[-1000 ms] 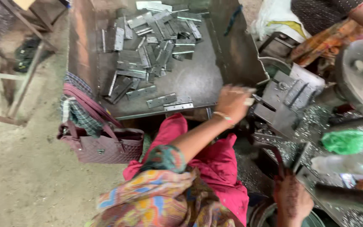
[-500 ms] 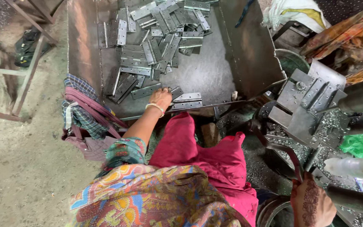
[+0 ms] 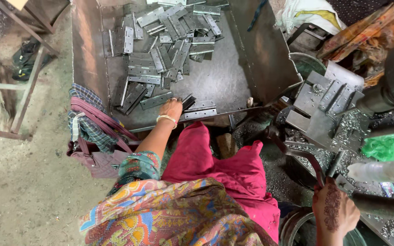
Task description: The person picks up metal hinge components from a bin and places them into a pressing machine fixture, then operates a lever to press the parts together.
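left hand (image 3: 172, 109) — closed on a hinge (image 3: 189, 101) at the tray's (image 3: 87, 59) near edge | right hand (image 3: 334, 213) grips lever (image 3: 297, 155) | risk: sharp hinge edges may cut fingers — loose grip drops it

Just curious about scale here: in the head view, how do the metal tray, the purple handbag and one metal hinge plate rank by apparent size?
1. metal tray, clearly largest.
2. purple handbag, partly hidden under checked cloth.
3. metal hinge plate beside the left hand, smallest.
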